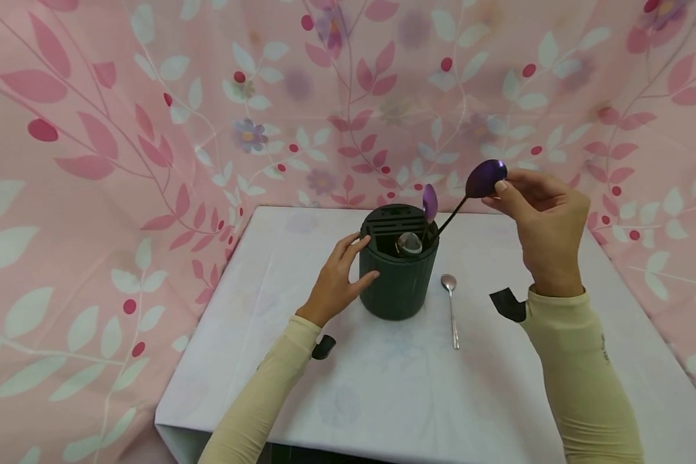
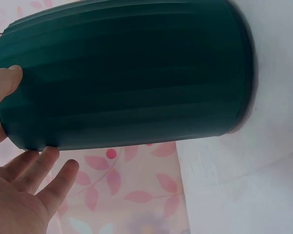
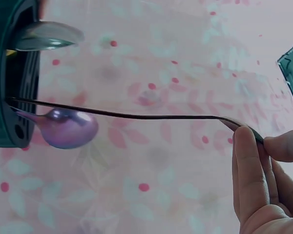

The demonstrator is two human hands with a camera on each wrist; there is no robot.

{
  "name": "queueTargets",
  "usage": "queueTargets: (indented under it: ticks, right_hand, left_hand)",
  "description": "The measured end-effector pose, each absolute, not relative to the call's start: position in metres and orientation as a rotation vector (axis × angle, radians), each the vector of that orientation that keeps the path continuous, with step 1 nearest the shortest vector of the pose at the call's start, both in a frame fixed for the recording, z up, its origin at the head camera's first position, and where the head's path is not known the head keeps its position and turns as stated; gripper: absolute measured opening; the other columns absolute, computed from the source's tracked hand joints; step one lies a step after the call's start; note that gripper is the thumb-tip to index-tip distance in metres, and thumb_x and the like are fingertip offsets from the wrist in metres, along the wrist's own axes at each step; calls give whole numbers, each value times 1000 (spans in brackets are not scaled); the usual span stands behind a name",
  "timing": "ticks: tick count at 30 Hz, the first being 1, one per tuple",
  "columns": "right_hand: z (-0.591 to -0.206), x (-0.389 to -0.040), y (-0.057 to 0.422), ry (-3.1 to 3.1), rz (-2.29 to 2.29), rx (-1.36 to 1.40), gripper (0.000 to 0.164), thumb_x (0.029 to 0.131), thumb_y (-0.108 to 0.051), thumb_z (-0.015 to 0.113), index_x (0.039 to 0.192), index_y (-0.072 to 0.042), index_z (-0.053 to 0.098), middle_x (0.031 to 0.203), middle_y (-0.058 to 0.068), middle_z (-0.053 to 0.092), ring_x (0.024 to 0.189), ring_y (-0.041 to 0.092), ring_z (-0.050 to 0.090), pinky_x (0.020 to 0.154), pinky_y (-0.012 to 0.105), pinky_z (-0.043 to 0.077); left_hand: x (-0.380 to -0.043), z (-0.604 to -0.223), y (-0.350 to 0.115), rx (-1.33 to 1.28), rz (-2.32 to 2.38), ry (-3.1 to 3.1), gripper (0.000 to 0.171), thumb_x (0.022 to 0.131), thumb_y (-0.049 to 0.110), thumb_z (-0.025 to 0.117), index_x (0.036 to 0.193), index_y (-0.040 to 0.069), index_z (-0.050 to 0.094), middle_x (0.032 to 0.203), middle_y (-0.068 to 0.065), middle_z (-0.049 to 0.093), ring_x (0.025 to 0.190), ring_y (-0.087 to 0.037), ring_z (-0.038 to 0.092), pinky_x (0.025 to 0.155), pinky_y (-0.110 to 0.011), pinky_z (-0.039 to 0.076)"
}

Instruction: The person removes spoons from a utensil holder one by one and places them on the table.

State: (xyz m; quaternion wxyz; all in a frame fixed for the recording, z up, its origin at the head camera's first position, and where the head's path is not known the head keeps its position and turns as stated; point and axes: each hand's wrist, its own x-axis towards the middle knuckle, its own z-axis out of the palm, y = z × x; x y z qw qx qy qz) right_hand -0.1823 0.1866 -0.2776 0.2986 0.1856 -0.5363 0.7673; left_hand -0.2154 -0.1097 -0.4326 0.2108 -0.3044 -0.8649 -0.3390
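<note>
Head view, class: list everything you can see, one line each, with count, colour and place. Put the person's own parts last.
holder: one, dark green, mid-table, upright.
purple spoons: two; one stands bowl-up in the holder, the held spoon is tilted with its handle end in the holder.
silver spoons: two; one inside the holder, one flat on the table right of it.
table: one, white.
backdrop: one, pink with leaves and flowers, behind and at both sides.
black straps: two, at the wrists.
sleeves: two, cream.
left hand: fingers straight against the holder's side.
right hand: pinches the held spoon's bowl.
</note>
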Motion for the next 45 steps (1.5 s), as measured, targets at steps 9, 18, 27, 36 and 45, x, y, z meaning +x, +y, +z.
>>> queueTargets:
  ticks: [9, 18, 27, 36, 45]
  right_hand:
    - [-268, -176, 211, -1180, 2272, 508, 27, 79, 25, 63, 103, 32, 54, 90, 32, 66, 72, 38, 68, 72, 46, 57]
    - [-274, -176, 233, -1147, 2373, 457, 25, 81, 28, 58, 105, 31, 54, 91, 31, 66, 73, 40, 68, 73, 46, 58]
    - [-300, -183, 243, -1245, 2388, 408, 25, 80, 25, 61, 104, 29, 55, 90, 28, 67, 73, 36, 69, 74, 45, 57]
    - [-334, -190, 252, -1410, 2414, 346, 25, 85, 18, 63, 107, 26, 57, 94, 23, 68, 78, 31, 70, 77, 41, 55]
    - [-366, -203, 263, -1493, 2541, 186, 20, 85, 15, 64, 105, 20, 64, 93, 20, 70, 78, 27, 71, 75, 37, 56]
  left_hand:
    - [-216, -438, -110, -850, -955, -2384, 76, 86, 31, 76, 150, 15, 39, 149, -11, 36, 132, -27, 44, 105, -40, 41]
    - [-218, -438, -109, -856, -957, -2357, 76, 85, 29, 77, 149, 14, 39, 149, -13, 37, 132, -28, 43, 106, -40, 41]
    - [-219, -438, -108, -866, -952, -2333, 75, 86, 28, 77, 149, 12, 40, 149, -14, 37, 132, -29, 42, 106, -41, 41]
    - [-218, -440, -109, -875, -955, -2331, 74, 87, 28, 75, 149, 12, 39, 149, -14, 36, 135, -26, 40, 107, -41, 40]
    - [-220, -440, -108, -880, -957, -2321, 74, 87, 29, 76, 149, 12, 38, 149, -14, 36, 135, -25, 39, 107, -41, 40]
